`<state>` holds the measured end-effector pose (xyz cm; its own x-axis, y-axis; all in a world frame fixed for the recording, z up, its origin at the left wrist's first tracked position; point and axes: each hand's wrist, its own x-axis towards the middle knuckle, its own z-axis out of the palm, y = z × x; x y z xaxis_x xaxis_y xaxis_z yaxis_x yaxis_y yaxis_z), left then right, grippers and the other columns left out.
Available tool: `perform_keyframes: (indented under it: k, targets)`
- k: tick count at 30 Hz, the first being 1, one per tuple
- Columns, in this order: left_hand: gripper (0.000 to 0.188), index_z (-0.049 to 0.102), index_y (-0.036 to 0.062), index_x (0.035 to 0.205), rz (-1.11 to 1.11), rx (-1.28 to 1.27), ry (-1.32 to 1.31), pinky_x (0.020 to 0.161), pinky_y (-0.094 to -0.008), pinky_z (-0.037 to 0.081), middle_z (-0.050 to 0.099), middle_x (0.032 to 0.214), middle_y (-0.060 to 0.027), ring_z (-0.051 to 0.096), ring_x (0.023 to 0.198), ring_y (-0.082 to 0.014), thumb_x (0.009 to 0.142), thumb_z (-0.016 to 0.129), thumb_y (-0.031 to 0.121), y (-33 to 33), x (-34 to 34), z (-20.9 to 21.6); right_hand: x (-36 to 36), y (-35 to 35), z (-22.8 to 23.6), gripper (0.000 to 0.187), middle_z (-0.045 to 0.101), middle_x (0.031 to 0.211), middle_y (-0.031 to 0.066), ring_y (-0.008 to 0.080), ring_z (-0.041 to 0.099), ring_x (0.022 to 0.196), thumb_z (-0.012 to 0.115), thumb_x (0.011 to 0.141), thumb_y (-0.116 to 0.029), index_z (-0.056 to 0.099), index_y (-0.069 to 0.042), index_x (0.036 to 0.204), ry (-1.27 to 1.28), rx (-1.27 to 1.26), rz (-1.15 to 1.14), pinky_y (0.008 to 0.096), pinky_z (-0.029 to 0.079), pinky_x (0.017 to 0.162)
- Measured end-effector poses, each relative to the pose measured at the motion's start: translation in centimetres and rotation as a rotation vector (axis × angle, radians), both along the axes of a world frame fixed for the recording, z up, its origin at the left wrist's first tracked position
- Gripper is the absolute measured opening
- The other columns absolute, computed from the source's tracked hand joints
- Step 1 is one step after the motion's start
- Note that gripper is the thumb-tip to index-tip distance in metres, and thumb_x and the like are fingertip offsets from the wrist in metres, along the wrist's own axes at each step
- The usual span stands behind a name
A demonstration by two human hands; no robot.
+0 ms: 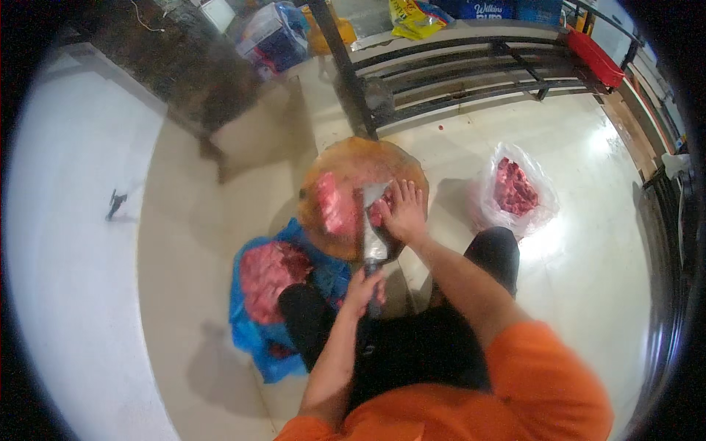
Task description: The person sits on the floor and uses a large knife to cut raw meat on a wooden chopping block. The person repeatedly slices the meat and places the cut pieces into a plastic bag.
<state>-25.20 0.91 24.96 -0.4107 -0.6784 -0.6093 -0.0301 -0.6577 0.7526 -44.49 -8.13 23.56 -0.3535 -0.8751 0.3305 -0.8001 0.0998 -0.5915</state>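
Observation:
My left hand [362, 289] is wrapped round the dark handle of a cleaver [375, 242]. Its broad, pale blade points away from me over a round wooden chopping block [360, 151]. Against the right side of the blade lie small pieces of red meat [378, 212], partly hidden by my right hand [406, 214]. That hand is spread on the block, its fingers stretched out and its thumb side at the meat. Left of the blade, a long strip of pink meat [329, 204] lies on the block.
Beside my left knee, a large chunk of raw meat [268, 279] rests on a blue plastic bag [246, 342]. A clear plastic bag [543, 187] of cut meat [515, 189] stands at the right. Beyond the block is a black metal rack [441, 77]; a red tray [594, 59] is at its right end.

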Motion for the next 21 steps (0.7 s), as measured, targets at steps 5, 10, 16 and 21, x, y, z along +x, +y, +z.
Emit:
perform_keyframes:
  k: [5,10,16,21]
  targets:
    - [0.017,0.046,0.0072,0.094,0.016,-0.065,0.011,0.043,-0.0323,0.044,0.049,0.062,-0.0028,0.050,0.046,-0.0147,0.090,0.060,0.016,0.8,-5.8,1.8,-1.9,-1.2,-0.1,0.057,0.052,0.124,0.0239,0.0352,0.054,0.113,0.058,0.090,-0.032,0.042,0.000,0.134,-0.250,-0.256,0.030,0.0447,0.043,0.096]
    - [0.017,0.047,0.0055,0.096,-0.157,-0.344,-0.116,0.038,-0.0317,0.044,0.049,0.061,-0.0018,0.050,0.042,-0.0142,0.089,0.060,0.013,-1.7,-12.2,5.9,-9.5,-2.4,2.0,0.046,0.058,0.094,0.0074,0.0135,0.059,0.076,0.060,0.091,-0.021,0.045,0.002,0.127,-0.974,-0.325,0.042,0.0269,0.051,0.065]
    - [0.014,0.050,0.0015,0.093,-0.364,-0.361,0.036,0.040,-0.0318,0.044,0.050,0.059,-0.0039,0.051,0.043,-0.0146,0.089,0.058,0.013,-4.5,-19.2,10.1,-17.0,-1.6,11.3,0.039,0.060,0.086,0.0064,0.0142,0.060,0.076,0.058,0.092,-0.020,0.046,0.002,0.122,-1.017,-0.556,-0.077,0.0271,0.049,0.068]
    - [0.018,0.057,0.0017,0.087,-0.516,-0.444,0.074,0.042,-0.0320,0.046,0.056,0.062,-0.0063,0.056,0.046,-0.0168,0.088,0.062,0.019,-4.4,-27.5,14.6,-27.8,1.4,13.2,0.057,0.059,0.098,0.0079,0.0141,0.059,0.086,0.056,0.093,-0.027,0.035,0.006,0.134,-0.911,-0.639,-0.154,0.0253,0.047,0.076]
